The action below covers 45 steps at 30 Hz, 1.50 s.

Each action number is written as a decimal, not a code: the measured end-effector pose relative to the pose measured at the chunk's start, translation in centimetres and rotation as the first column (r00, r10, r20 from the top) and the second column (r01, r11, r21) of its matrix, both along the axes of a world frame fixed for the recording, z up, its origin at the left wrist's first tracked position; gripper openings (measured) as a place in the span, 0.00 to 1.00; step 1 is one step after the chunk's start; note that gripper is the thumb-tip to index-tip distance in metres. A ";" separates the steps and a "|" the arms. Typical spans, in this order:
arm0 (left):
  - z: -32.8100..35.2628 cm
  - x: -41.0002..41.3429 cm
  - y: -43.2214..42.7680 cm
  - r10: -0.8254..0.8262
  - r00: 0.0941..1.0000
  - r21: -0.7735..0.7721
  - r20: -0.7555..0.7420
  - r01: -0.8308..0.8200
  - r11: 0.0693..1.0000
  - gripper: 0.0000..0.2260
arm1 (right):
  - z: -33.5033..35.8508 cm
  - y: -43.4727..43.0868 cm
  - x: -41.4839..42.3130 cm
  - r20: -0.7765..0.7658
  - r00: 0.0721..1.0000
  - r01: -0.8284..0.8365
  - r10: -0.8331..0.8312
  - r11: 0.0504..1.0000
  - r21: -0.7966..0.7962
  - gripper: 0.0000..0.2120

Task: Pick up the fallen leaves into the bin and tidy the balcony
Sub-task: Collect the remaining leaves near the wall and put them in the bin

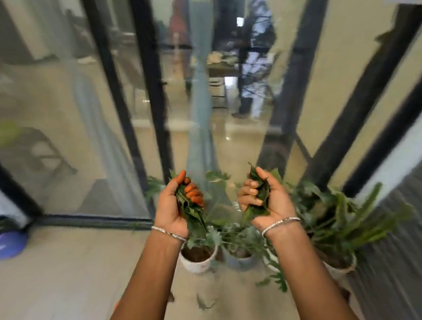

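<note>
Both arms reach forward, palms up, above the balcony floor. My left hand (174, 208) grips a bunch of green leaves (193, 215) that hangs down past the wrist. My right hand (263, 201) holds a second clump of dark green leaves (259, 199), fingers curled over it. Each wrist has a silver bangle. A few loose leaves (203, 304) lie on the pale floor between my forearms. No bin shows in this blurred view.
Potted plants stand below my hands: a white pot (199, 260), a middle pot (239, 257) and one at right (339, 267). Black-framed glass doors (148, 89) rise ahead. A purple container (6, 245) sits at far left. A dark textured wall (401, 246) runs along the right.
</note>
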<state>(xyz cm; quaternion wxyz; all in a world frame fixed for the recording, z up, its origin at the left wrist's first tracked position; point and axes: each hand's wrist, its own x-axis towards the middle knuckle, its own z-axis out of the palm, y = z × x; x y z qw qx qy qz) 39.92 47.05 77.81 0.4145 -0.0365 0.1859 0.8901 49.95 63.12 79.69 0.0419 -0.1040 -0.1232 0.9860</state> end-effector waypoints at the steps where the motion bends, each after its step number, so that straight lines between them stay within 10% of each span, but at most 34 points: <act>1: 0.2 -0.4 -1.7 0.053 0.999 -0.015 0.004 -0.053 0.998 0.11 | -0.1 -1.2 -1.2 -0.009 0.999 -0.048 0.048 0.999 -0.011 0.20; 23: -1.4 -13.7 -40.9 0.779 0.626 -0.112 0.044 -0.772 0.626 0.09 | -1.8 -39.0 -28.9 0.175 0.723 -0.671 0.668 0.740 -0.056 0.13; 29: -2.4 -15.7 -48.3 0.856 0.505 -0.082 0.112 -0.854 0.514 0.09 | -2.7 -47.0 -34.0 0.038 0.610 -0.789 0.791 0.611 -0.055 0.24; 35: -3.7 -19.3 -55.2 0.912 0.383 -0.110 0.148 -0.910 0.400 0.09 | -3.1 -55.4 -39.5 0.177 0.537 -0.835 0.825 0.550 -0.028 0.10; 45: -6.0 -34.3 -68.8 0.917 0.346 -0.233 0.198 -0.892 0.387 0.10 | -5.9 -69.7 -56.1 0.255 0.498 -0.844 0.829 0.531 -0.079 0.14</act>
